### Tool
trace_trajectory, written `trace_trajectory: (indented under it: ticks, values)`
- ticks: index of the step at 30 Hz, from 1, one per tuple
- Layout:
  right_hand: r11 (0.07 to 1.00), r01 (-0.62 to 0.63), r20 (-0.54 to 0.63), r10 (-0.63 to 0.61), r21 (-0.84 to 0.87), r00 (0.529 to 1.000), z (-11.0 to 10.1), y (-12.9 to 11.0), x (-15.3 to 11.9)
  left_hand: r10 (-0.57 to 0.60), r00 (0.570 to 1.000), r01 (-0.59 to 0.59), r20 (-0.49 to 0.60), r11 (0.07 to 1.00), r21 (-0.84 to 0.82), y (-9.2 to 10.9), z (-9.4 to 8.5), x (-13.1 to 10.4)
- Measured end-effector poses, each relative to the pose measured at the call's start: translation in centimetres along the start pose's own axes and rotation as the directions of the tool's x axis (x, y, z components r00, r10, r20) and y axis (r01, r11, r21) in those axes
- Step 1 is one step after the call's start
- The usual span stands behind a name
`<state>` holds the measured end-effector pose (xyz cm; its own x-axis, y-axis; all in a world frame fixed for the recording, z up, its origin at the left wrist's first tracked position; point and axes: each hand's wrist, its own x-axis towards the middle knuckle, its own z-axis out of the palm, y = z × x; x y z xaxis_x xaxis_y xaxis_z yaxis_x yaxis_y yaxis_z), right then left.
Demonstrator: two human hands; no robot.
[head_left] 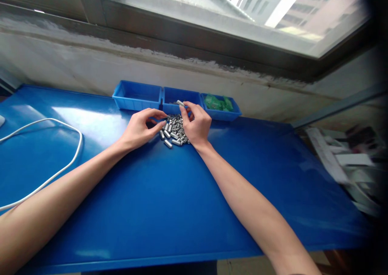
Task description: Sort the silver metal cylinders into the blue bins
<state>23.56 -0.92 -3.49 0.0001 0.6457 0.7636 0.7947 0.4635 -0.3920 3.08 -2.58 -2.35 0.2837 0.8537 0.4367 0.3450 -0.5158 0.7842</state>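
My right hand (197,123) is closed in a pinch on a short silver metal bar-like piece (180,103), held just above the front rim of the middle blue bin. Beneath and beside it lies a loose pile of similar small metal pieces (174,135), partly hidden by that hand. At the pile's left edge is my left hand (145,125), thumb and fingers apart and curved toward the pieces. No piece shows in its grasp, though its fingertips are close to the pile.
Three blue bins stand in a row by the wall: the left bin (136,104), the middle bin (189,95) with a few small pieces, and the right bin (222,115) holding green plastic (216,103). A white cable (79,145) loops across the blue table (169,210).
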Motion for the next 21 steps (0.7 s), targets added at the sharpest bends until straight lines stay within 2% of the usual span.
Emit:
trace_trajectory:
  ticks: [3,6,12,16,21]
  values:
    - [0.989,-0.139,-0.02,0.138,-0.055,0.99,0.18,0.36,0.13,0.071,0.995,-0.078,0.073,0.991,0.106,0.17,-0.01,-0.11]
    - [0.971,-0.212,0.004,0.214,-0.106,0.977,0.28,0.48,0.21,0.105,0.988,-0.124,0.116,0.977,0.175,0.36,0.01,-0.14]
    - [0.973,-0.203,0.049,0.209,-0.109,0.977,0.35,0.37,0.21,0.071,0.996,-0.08,0.054,0.979,0.19,0.49,0.1,-0.09]
    - [0.978,-0.186,0.077,0.194,-0.093,0.978,0.22,0.05,0.21,0.048,0.999,-0.051,0.02,0.968,0.247,0.45,0.1,-0.22]
    - [0.986,-0.152,0.056,0.156,-0.07,0.986,-0.03,-0.38,0.26,0.035,0.999,-0.019,-0.039,0.932,0.361,0.53,0.0,-0.39]
